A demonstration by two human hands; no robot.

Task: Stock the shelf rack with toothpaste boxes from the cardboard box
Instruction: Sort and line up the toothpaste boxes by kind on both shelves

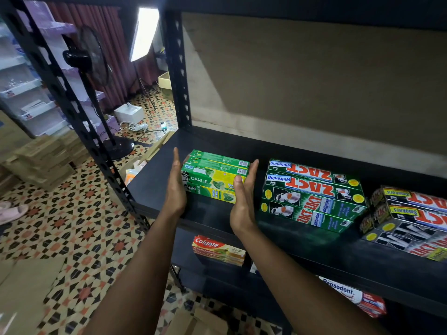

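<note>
Toothpaste boxes (214, 176), the green Darlie stack, sit near the left front corner of the shelf (152, 180). Left hand (175, 187) and right hand (243, 201) press its ends, fingers (176, 160) straight and flat, squaring it up. Next, probably: let go, fetch more.

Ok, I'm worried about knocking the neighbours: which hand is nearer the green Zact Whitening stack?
Right. The right hand presses the Darlie stack's right end, beside the Zact Whitening stack with a gap between; the left hand is on the Darlie stack's far, left end.
</note>
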